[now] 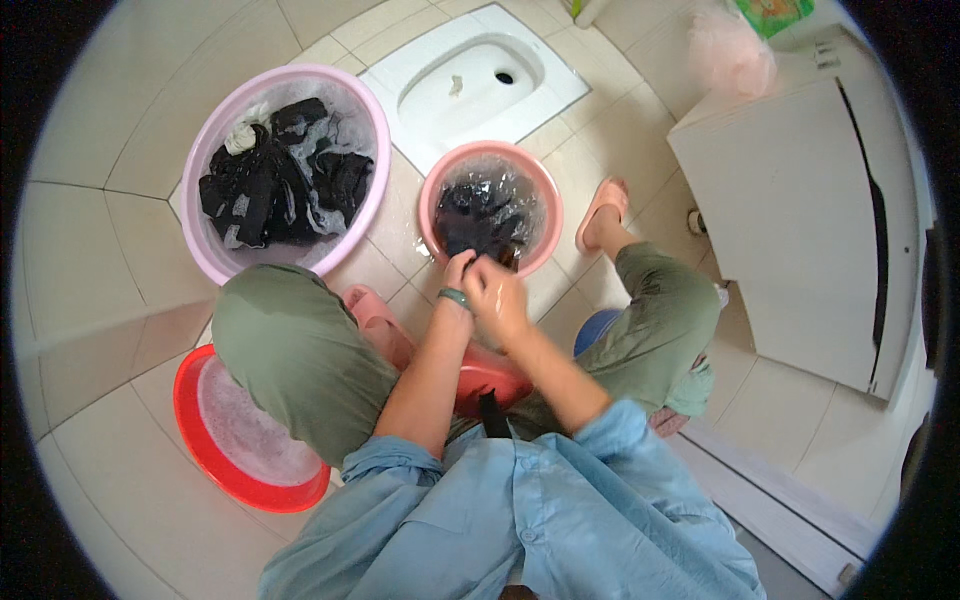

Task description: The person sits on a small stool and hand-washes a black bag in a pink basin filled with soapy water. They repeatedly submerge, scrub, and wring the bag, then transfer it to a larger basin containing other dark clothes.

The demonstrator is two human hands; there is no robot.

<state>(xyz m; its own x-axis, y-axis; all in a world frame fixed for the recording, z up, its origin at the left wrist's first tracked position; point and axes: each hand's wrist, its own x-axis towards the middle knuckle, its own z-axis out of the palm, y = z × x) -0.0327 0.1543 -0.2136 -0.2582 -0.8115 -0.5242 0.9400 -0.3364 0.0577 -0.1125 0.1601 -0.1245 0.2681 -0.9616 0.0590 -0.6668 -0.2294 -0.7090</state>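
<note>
A small pink basin [556, 196] of water holds a soaked black garment [480, 217], dark and glistening under the surface. At the basin's near rim my left hand [457, 271], with a green bangle [454, 298] at the wrist, grips an end of this garment. Pressed close against it, my right hand [496, 294] is curled into a fist on the same cloth and looks blurred. The fingers cover the piece of cloth between both hands. To the left, a large pale-pink basin [381, 142] contains several black garments [262, 187] and a white cloth [241, 139] in suds.
Behind the basins a white squat toilet [465, 82] is set into the tiled floor. A red basin [202, 450] with foamy water stands by my left knee. On the right are a white cabinet [795, 225] and a pink plastic bag [731, 56]. A blue object [596, 330] sits partly behind my leg.
</note>
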